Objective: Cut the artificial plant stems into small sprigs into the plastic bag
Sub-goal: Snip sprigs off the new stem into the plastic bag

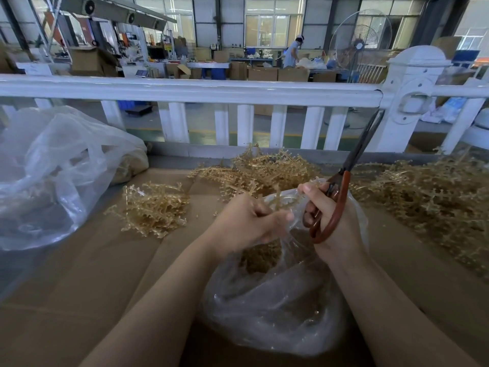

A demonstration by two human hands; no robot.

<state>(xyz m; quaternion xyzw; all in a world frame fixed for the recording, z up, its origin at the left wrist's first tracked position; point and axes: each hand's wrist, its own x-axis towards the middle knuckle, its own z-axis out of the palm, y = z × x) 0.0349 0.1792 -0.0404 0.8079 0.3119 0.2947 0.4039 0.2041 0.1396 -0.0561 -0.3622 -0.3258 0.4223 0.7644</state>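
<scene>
A clear plastic bag (272,308) sits on the cardboard in front of me, with tan cut sprigs (260,256) inside. My left hand (246,223) grips the bag's rim together with a tan plant stem (277,198) at the mouth. My right hand (328,218) holds brown-handled scissors (341,192), blades pointing up and away, and its fingertips pinch the bag's far rim. Piles of tan artificial plant stems lie nearby: a small one (156,205) to the left, one (264,170) behind the bag, a large one (434,197) to the right.
A big crumpled clear bag (50,176) holding more tan material fills the left side. A white railing (190,91) runs across behind the cardboard-covered table (87,274). Beyond it, a workshop with boxes, a standing fan (362,41) and a distant person (292,53).
</scene>
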